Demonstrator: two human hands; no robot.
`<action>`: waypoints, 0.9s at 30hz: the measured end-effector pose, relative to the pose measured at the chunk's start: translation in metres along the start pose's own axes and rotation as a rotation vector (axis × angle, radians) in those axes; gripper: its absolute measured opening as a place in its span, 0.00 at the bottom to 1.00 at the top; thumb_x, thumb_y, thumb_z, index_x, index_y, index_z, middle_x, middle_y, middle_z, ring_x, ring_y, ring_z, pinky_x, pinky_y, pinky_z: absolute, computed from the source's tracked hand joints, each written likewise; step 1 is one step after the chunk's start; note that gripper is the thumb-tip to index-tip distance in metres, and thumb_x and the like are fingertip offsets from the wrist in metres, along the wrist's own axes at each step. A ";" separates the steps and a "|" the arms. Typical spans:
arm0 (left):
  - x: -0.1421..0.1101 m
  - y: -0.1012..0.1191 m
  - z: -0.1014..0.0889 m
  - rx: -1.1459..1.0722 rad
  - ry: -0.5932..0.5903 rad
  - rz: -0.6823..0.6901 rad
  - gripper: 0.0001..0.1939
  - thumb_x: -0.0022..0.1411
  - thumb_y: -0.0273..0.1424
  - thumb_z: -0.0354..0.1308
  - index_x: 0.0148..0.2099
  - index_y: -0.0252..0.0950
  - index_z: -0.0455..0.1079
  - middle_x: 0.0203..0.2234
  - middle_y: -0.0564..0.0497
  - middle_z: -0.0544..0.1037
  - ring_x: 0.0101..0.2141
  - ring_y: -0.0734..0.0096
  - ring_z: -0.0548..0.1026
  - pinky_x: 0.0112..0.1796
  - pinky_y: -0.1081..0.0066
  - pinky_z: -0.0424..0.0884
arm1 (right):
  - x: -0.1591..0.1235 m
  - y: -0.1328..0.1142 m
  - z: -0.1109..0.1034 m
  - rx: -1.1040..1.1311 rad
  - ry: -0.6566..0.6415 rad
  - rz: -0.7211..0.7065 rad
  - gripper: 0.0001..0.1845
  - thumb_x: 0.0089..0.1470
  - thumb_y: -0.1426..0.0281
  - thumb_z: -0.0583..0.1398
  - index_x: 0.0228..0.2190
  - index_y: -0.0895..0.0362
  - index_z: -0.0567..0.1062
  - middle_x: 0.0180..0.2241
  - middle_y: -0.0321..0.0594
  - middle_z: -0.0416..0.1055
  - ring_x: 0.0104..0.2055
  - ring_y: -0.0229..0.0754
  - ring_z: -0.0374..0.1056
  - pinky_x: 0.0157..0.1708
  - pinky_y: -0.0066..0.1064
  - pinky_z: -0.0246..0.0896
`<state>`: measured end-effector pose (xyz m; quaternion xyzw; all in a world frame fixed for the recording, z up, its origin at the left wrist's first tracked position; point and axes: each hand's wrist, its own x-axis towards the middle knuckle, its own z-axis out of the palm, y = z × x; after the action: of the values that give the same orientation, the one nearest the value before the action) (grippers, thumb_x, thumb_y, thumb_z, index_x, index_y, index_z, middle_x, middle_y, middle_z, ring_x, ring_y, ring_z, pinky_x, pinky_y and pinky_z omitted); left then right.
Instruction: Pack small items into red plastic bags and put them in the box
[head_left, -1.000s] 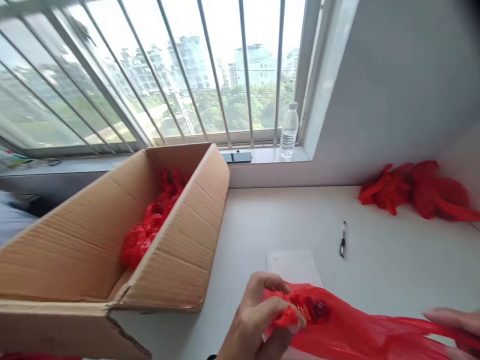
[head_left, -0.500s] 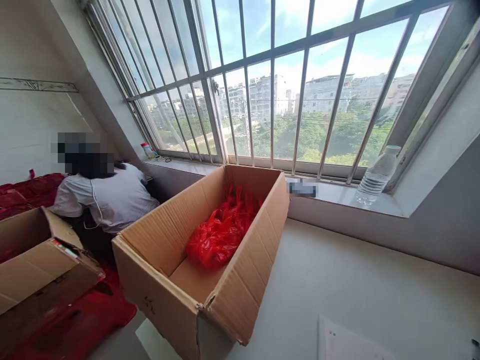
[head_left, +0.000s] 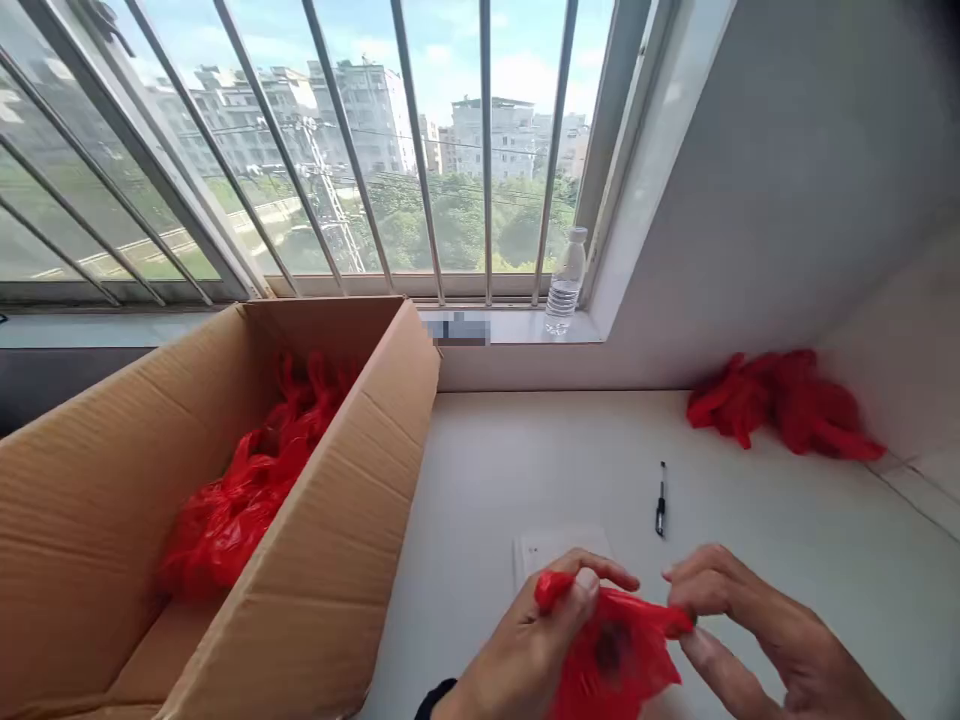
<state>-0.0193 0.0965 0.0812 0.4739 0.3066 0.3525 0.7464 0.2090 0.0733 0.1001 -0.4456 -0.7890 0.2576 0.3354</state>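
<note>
Both of my hands hold a small red plastic bag (head_left: 611, 660) low in the middle of the view, over a white table. My left hand (head_left: 525, 650) pinches the bag's top left corner between thumb and fingers. My right hand (head_left: 757, 630) pinches its right edge with the fingertips. Something dark shows through the red plastic. A white sheet of paper (head_left: 547, 548) lies on the table just beyond my hands.
An open cardboard box (head_left: 322, 560) with several red bags (head_left: 240, 490) inside stands at the left. A black pen (head_left: 661, 500) lies on the white table (head_left: 750, 500). More red bags (head_left: 780, 405) are heaped at the back right. A water bottle (head_left: 564, 282) stands on the windowsill.
The view swung left to a seated person and a second box, then came back. My right hand has come in close to the left, and the stretched bag is now bunched between both hands.
</note>
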 end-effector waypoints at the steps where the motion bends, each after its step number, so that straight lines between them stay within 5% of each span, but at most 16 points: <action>1: 0.000 0.002 -0.002 0.006 -0.006 -0.001 0.26 0.70 0.53 0.52 0.47 0.35 0.76 0.30 0.47 0.76 0.30 0.69 0.73 0.35 0.70 0.68 | 0.000 -0.001 0.000 0.031 -0.032 0.015 0.07 0.67 0.65 0.56 0.36 0.46 0.74 0.36 0.37 0.72 0.38 0.45 0.74 0.37 0.31 0.75; 4: 0.000 0.004 -0.007 0.133 -0.054 0.013 0.20 0.70 0.47 0.57 0.41 0.35 0.79 0.33 0.45 0.78 0.34 0.67 0.74 0.39 0.69 0.68 | -0.002 -0.003 0.006 0.168 -0.036 0.092 0.14 0.68 0.56 0.54 0.34 0.47 0.74 0.43 0.39 0.72 0.46 0.48 0.74 0.46 0.36 0.74; 8: -0.001 0.002 -0.005 0.415 -0.103 0.201 0.10 0.61 0.38 0.67 0.37 0.37 0.81 0.35 0.43 0.78 0.36 0.63 0.77 0.38 0.68 0.71 | 0.000 -0.001 0.024 0.338 0.020 0.233 0.19 0.70 0.51 0.50 0.51 0.43 0.74 0.55 0.41 0.71 0.61 0.52 0.66 0.59 0.44 0.65; 11: -0.002 -0.003 -0.001 0.719 -0.047 0.326 0.04 0.61 0.30 0.66 0.39 0.38 0.79 0.34 0.43 0.77 0.32 0.67 0.76 0.31 0.73 0.70 | 0.005 0.003 0.035 0.482 -0.085 0.329 0.24 0.72 0.51 0.47 0.57 0.47 0.71 0.44 0.41 0.76 0.47 0.50 0.74 0.50 0.41 0.71; 13: -0.003 -0.008 -0.001 0.949 0.019 0.441 0.09 0.64 0.24 0.60 0.45 0.38 0.77 0.35 0.44 0.77 0.32 0.68 0.75 0.30 0.74 0.70 | 0.008 0.008 0.039 0.529 -0.119 0.365 0.25 0.72 0.52 0.47 0.56 0.50 0.72 0.36 0.39 0.75 0.37 0.47 0.73 0.43 0.39 0.72; 19: -0.003 -0.033 -0.007 1.227 0.125 0.903 0.21 0.69 0.19 0.51 0.62 0.31 0.67 0.40 0.40 0.76 0.35 0.68 0.77 0.31 0.75 0.75 | 0.009 0.026 0.042 0.668 -0.243 0.320 0.19 0.71 0.56 0.53 0.53 0.51 0.74 0.35 0.38 0.72 0.39 0.46 0.69 0.42 0.37 0.66; 22: -0.003 -0.038 -0.009 1.298 0.156 0.863 0.23 0.72 0.22 0.50 0.67 0.31 0.63 0.46 0.38 0.74 0.42 0.68 0.78 0.36 0.75 0.77 | 0.009 0.026 0.041 0.703 -0.240 0.274 0.14 0.70 0.58 0.55 0.43 0.54 0.75 0.39 0.38 0.72 0.41 0.45 0.68 0.43 0.35 0.63; 27: -0.010 -0.040 -0.014 1.449 0.155 0.732 0.29 0.74 0.24 0.47 0.74 0.33 0.52 0.60 0.34 0.70 0.59 0.59 0.71 0.53 0.66 0.75 | 0.004 0.023 0.034 0.687 -0.149 0.309 0.14 0.72 0.57 0.53 0.39 0.53 0.69 0.36 0.35 0.69 0.37 0.42 0.64 0.39 0.34 0.59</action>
<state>-0.0270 0.0833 0.0407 0.8835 0.3351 0.3201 0.0685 0.1937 0.0842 0.0634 -0.4012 -0.6023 0.5862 0.3643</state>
